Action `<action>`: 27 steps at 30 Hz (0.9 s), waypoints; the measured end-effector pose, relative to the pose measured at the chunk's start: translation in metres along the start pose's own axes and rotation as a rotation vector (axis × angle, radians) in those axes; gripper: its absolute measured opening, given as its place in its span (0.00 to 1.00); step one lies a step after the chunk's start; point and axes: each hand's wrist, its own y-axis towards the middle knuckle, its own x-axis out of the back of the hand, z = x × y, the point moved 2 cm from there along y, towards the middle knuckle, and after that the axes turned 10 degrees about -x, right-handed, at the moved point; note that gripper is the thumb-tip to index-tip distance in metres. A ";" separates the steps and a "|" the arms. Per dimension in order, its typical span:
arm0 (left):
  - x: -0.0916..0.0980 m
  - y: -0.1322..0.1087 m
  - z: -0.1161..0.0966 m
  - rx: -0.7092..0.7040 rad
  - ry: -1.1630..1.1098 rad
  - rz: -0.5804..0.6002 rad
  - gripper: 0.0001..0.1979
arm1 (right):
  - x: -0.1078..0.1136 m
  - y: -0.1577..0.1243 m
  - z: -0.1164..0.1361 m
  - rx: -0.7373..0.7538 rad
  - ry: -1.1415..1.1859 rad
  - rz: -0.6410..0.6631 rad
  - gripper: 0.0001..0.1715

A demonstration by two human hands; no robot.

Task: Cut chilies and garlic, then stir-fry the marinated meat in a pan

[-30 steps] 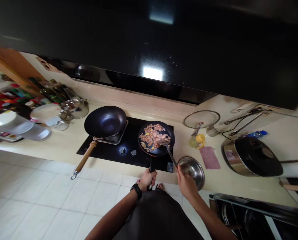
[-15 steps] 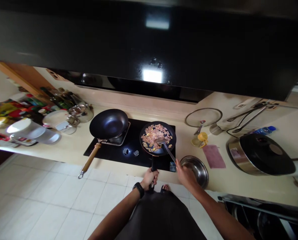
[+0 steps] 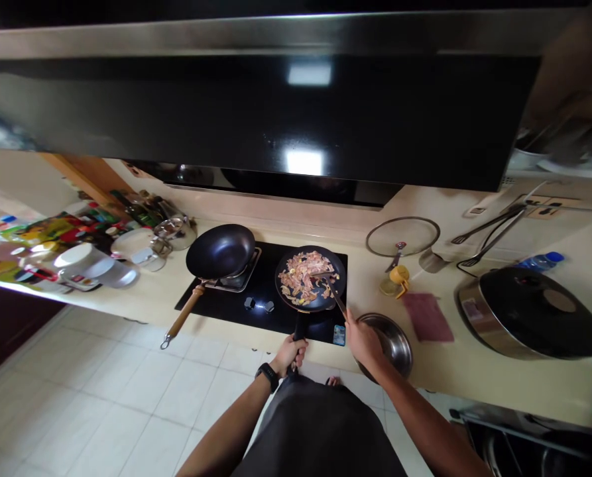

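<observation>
Since the last frame, our view has tipped so that more of the range hood's steel edge shows, and the right hand has shifted the spatula within the pan.

The food is a loose heap of pink shreds with yellow and pale bits, spread across most of the black frying pan. We see no clear browning at this resolution. The pan sits on the right side of the black cooktop, directly ahead of both hands.

The left hand is clamped around the pan's dark handle. The right hand is closed on the long metal spatula, whose blade rests in the food. A steel bowl lies on the counter just beside and partly behind the right hand.

Left of the frying pan, a dark wok with a wooden handle sits on the cooktop. To the right lie a glass lid, a pink cloth and a black-lidded pot.
</observation>
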 end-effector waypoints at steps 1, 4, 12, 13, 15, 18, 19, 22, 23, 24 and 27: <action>0.000 0.000 0.000 -0.003 0.004 -0.004 0.17 | 0.000 0.002 0.000 0.010 -0.021 0.008 0.29; -0.001 -0.001 -0.002 -0.015 0.003 0.000 0.17 | 0.001 0.005 -0.005 0.057 -0.076 0.021 0.30; 0.000 -0.001 -0.005 0.015 0.032 -0.004 0.17 | 0.017 0.024 -0.016 0.126 -0.083 0.024 0.31; 0.000 -0.001 -0.005 0.019 0.026 -0.002 0.17 | 0.018 0.023 -0.019 0.139 -0.091 0.034 0.31; 0.000 -0.001 -0.006 0.024 0.024 -0.004 0.16 | 0.022 0.020 -0.025 0.173 -0.092 0.032 0.30; 0.001 -0.001 -0.005 0.021 0.028 -0.015 0.15 | 0.031 0.021 -0.022 0.195 -0.059 -0.003 0.29; 0.001 0.000 -0.005 0.015 0.026 -0.018 0.15 | 0.033 0.022 -0.017 0.192 -0.050 -0.006 0.29; 0.001 0.000 -0.005 0.021 0.014 -0.012 0.15 | 0.027 0.028 0.002 0.181 -0.075 0.025 0.31; 0.001 0.000 -0.005 0.030 0.010 -0.008 0.15 | 0.022 0.028 0.005 0.185 -0.103 0.038 0.32; 0.001 0.000 -0.005 0.040 0.008 -0.007 0.15 | 0.017 0.027 0.007 0.196 -0.135 0.045 0.33; 0.000 0.000 -0.005 0.039 0.001 -0.012 0.14 | 0.005 0.022 0.005 0.230 -0.207 0.018 0.36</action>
